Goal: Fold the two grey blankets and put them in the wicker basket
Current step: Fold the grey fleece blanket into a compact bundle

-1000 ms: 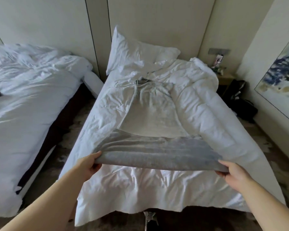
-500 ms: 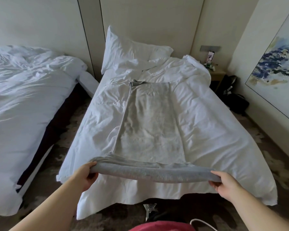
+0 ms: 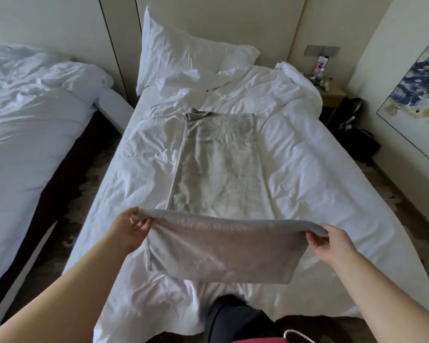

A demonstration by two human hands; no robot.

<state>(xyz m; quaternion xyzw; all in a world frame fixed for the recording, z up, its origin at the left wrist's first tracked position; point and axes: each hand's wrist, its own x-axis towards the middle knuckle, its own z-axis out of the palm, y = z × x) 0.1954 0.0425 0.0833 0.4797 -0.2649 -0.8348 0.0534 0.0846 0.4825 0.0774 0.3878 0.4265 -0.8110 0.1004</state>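
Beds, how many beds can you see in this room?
2. The middle bed lies straight ahead, with the grey blanket spread on it. The left bed stands beside it, across a dark gap. Others could be outside the picture.

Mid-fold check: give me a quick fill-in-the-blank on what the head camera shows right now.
1. The left hand and right hand hold up the near end of the ___ blanket.
2. Its far part lies flat on the bed, the ___ of the two beds in view.
3. The pillow at that bed's head is ___.
Missing: grey; right; white.
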